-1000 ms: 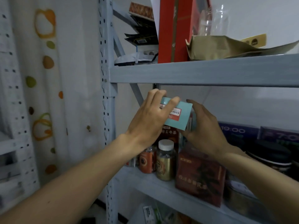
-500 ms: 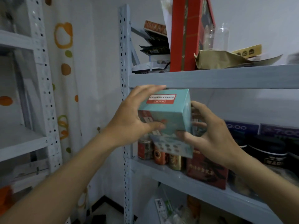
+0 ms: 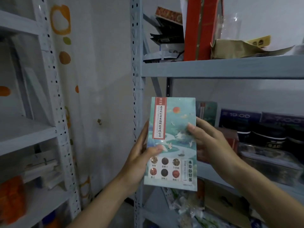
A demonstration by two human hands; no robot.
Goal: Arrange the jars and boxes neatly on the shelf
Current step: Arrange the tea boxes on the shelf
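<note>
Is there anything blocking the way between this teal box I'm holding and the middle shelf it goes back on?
Mostly open. The teal box, held by the left hand and right hand, is out in front of the middle shelf. The red box and dark jars crowd the right; the left looks free.

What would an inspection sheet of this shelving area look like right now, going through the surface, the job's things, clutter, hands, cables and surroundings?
Surface: grey metal shelf, upper board and a lower one, both loaded.
Job's things: teal box held upright in front of the shelf, printed face to the camera; dark jars and a red box on the lower board.
Clutter: tall red carton, crumpled brown bag and stacked packets on the upper board.
Hands: left hand grips the box's left edge; right hand holds its right edge.
Cables: nothing seen.
Surroundings: white rack to the left; spotted curtain behind.
</note>
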